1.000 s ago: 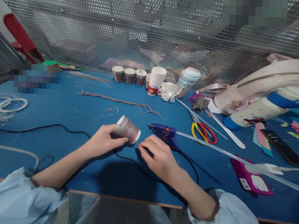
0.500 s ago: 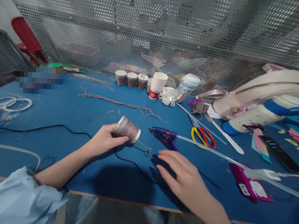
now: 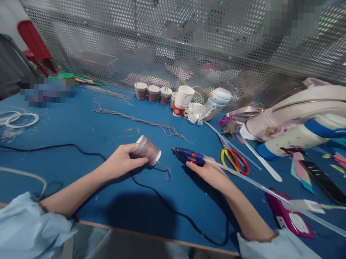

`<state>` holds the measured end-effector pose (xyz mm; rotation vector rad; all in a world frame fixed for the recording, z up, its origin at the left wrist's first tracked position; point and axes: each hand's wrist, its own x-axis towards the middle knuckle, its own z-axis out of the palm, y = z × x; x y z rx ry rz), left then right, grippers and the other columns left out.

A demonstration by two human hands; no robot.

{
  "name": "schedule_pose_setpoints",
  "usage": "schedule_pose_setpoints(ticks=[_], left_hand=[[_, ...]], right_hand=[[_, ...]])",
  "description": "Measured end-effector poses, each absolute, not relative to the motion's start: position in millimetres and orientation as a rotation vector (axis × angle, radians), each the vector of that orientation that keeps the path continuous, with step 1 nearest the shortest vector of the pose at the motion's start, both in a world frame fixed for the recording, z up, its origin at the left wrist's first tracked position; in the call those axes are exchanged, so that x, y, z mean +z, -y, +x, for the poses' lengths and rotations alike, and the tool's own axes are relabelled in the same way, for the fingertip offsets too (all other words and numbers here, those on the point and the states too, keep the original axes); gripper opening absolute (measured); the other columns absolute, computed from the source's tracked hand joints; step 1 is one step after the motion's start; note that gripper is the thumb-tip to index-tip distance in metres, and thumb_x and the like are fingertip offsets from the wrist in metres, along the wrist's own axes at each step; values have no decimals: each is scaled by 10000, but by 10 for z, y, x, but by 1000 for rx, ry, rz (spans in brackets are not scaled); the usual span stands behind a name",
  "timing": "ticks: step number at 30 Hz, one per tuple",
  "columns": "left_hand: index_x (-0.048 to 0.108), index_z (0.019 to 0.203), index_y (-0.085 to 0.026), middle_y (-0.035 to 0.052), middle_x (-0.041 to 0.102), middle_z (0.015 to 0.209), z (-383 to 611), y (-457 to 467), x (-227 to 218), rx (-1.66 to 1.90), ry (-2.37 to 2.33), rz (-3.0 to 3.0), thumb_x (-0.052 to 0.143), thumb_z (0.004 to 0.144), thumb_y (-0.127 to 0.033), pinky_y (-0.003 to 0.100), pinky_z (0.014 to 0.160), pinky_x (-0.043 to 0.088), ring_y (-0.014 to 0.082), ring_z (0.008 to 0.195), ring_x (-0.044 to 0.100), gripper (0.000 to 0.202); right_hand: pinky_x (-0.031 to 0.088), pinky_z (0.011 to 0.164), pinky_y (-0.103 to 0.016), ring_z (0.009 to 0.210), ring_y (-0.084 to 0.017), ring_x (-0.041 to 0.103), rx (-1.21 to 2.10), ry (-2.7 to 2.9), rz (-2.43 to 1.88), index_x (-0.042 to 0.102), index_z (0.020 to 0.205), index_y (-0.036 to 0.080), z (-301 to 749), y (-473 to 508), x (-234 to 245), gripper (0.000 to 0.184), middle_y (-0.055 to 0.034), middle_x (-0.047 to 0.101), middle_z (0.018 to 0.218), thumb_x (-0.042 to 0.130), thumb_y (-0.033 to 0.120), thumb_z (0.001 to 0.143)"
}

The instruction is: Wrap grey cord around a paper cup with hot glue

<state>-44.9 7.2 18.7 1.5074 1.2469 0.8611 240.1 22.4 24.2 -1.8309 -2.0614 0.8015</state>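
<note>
The right hand, empty half a second ago, now has its grip closed round the glue gun, forearm slanting inward. The left hand still grips the tilted cup above the table, thumb across its near side.

I'm seeing rough, matt cord covering the paper cup, while the plastic glue gun is looking smooth. Behind the smooth desk, a perforated metal panel is glinting.
</note>
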Motion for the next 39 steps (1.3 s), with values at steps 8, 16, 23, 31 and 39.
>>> schedule_pose_setpoints(ticks=[8,16,23,31,39], left_hand=[[713,936,-126,58,758,888,-418,-121,154,810,-1322,1478,660,720,-286,328,763,529,228,809,686,274],[715,904,-125,58,752,862,-355,-129,128,777,-1329,1491,663,706,-284,317,758,530,231,812,687,259],[710,911,-119,67,747,880,-358,-102,135,774,-1309,1483,654,712,-288,329,776,527,240,832,684,267],[710,919,-125,58,740,864,-363,-94,147,759,-1315,1508,648,718,-287,324,760,520,235,819,676,266],[713,904,-118,53,731,834,-366,-83,145,738,-1320,1557,633,725,-280,311,727,511,221,784,664,255]], right_hand=[[442,579,-245,599,-154,574,860,2012,-1641,592,785,225,2286,116,317,273,30,610,628,546,486,847],[432,544,-230,550,-133,529,861,2036,-1549,560,760,227,2213,196,294,222,39,575,611,552,428,852],[452,561,-243,560,-143,555,843,2023,-1543,580,782,230,2206,200,275,217,25,611,631,552,435,847],[417,527,-238,560,-140,539,853,2034,-1576,552,718,217,2163,221,334,273,24,583,605,557,464,833],[410,532,-236,554,-135,528,821,2037,-1607,549,713,219,2174,227,344,266,32,568,596,554,456,832]])
